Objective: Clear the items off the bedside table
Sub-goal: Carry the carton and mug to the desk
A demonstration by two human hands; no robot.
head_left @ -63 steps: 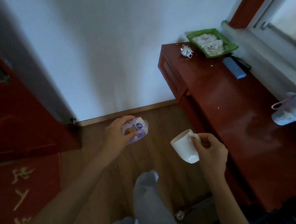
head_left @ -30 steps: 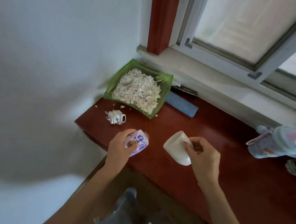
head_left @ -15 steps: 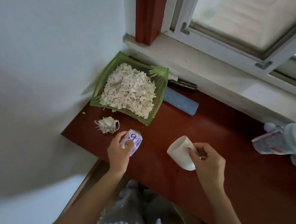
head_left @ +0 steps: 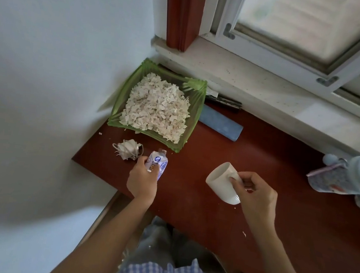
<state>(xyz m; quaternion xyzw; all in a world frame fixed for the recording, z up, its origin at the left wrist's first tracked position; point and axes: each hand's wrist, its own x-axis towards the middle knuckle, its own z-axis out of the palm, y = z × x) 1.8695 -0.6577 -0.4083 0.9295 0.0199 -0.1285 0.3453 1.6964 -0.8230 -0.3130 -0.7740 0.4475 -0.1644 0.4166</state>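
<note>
My left hand [head_left: 142, 180] grips a small white and blue pouch [head_left: 157, 162] low over the left end of the red-brown table [head_left: 198, 216]. Just left of the pouch lies a crumpled white wad [head_left: 128, 149] on the tabletop. My right hand [head_left: 255, 196] holds a white mug [head_left: 222, 183] by its handle, tilted with its mouth facing up and left, above the middle of the table.
A green tray [head_left: 194, 113] heaped with white paper scraps sits in the back left corner against the wall. Behind it lie a blue roll [head_left: 220, 124] and a dark object [head_left: 223, 102] by the window sill. A pastel water bottle [head_left: 350, 176] lies at the right edge.
I have turned from the floor to the table and come close. My left hand carried the pouch forward and down beside the crumpled wad. The mug stayed in my right hand.
</note>
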